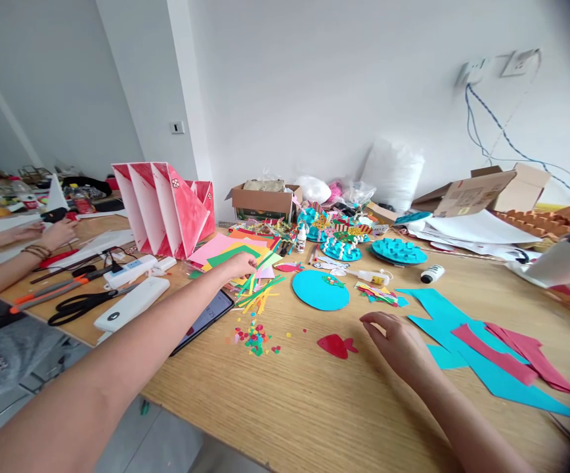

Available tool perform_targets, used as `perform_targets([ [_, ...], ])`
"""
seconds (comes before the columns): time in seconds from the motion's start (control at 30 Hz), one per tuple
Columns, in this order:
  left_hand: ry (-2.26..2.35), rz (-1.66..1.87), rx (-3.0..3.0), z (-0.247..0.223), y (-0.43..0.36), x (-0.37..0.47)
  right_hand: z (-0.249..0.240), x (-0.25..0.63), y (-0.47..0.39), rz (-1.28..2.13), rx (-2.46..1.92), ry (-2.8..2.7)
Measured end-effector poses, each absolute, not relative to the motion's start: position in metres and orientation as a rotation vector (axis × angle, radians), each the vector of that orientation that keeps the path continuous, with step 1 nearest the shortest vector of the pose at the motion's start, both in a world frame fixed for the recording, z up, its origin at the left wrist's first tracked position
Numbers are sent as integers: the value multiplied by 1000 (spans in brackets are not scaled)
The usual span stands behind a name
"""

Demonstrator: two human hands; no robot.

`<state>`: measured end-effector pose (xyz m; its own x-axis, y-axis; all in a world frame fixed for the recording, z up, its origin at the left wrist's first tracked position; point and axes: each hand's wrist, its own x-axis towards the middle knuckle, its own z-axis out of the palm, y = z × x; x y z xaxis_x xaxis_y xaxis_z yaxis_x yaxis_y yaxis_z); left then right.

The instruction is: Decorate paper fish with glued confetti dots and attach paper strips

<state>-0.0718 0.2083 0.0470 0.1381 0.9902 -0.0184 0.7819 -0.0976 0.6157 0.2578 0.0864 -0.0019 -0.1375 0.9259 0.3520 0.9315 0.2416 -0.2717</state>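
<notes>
My left hand (241,264) reaches out over the pile of coloured paper strips (260,295), its fingers curled together; whether a strip is between them I cannot make out. Resting on the table, my right hand (391,334) has its fingers loosely bent and apart, with nothing in them. Left of it lies a red paper fish (335,345). Small coloured paper dots (256,338) are heaped between the hands, nearer the left arm. Beyond the red fish sits a blue paper disc (314,292) with a small green decorated fish (333,281) at its upper right edge.
Blue and red paper offcuts (492,355) spread on the right. A phone (206,322) lies under my left forearm, with scissors (83,302) and a white power bank (132,303) further left. Glue bottles (301,238) and blue crafted discs (398,251) stand behind. Another person's hands (58,233) are at far left.
</notes>
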Motion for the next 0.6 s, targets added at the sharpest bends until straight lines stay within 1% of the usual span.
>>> perform_targets([
  [0.27,1657,576,1945,41,213,-79,1,257,85,27,-1734,-2071],
  [0.6,1646,596,2003,52,206,-69,4,256,83,70,-1747,-2057],
])
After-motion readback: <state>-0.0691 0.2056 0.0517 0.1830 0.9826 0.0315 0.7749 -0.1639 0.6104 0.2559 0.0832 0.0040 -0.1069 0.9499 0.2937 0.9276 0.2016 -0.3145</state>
